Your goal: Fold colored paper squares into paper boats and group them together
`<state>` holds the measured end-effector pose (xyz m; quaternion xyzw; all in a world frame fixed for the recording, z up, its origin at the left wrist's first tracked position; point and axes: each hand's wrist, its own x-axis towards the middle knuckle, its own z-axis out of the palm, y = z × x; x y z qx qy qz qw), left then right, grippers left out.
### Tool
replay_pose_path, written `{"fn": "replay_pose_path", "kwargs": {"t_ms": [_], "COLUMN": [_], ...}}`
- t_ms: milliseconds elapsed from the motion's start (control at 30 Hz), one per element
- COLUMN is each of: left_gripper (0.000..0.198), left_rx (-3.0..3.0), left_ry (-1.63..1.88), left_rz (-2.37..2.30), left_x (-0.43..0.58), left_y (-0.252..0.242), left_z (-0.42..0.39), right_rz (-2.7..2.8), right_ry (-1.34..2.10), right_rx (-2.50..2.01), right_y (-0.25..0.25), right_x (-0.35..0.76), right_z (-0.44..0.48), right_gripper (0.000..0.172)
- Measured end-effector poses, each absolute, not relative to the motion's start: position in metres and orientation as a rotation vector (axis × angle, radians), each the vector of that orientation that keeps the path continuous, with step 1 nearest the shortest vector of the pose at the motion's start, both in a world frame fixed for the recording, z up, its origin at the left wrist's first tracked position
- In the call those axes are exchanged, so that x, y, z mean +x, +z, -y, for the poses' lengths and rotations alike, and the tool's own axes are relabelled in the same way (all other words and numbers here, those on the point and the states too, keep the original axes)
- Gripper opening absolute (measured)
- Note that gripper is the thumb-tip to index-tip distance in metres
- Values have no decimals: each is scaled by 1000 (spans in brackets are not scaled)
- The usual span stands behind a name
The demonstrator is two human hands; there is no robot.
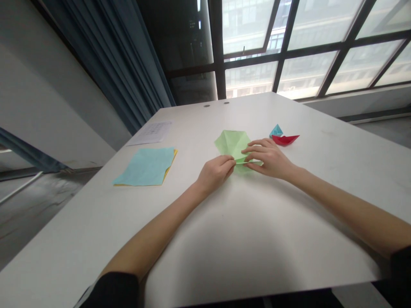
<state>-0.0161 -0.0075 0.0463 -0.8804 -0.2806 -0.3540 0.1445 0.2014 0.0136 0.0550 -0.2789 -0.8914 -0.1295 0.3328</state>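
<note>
Left hand pinches and right hand — loosely spread — touches green paper between them.

Green paper: its 3 o'clock side partly covered by the right hand.
Yellow sheet: 9 o'clock, mostly hidden under the blue sheet.
Printed page: between 9 and 10 o'clock, lettering too small to read.
Blue folded piece: between 2 and 3 o'clock, partly behind the red one.
Sleeves: cut off at 4 and 7 o'clock.
</note>
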Motion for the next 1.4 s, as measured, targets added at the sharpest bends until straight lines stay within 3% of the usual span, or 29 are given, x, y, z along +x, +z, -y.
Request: {"fn": "replay_pose_path", "kwargs": {"t_ms": [300,1233,1400], "left_gripper": [10,10,13], "left_rx": [-2554,-2505,-2330], "left_ry": [-1210,-1289,-1560], "left_rz": [877,1347,1571], "left_x": [-12,-10,-14], "left_y": [48,54,56], "left_z": [8,9,4], "right_rz": [2314,2037,1758], "right_ry": [-288,-83,278], "right_rx": [-733,-802,-1036], "right_y": [52,54,45], "right_x": [204,195,194], "right_z": [-17,-11,-14], "right_gripper": [16,12,31]}}
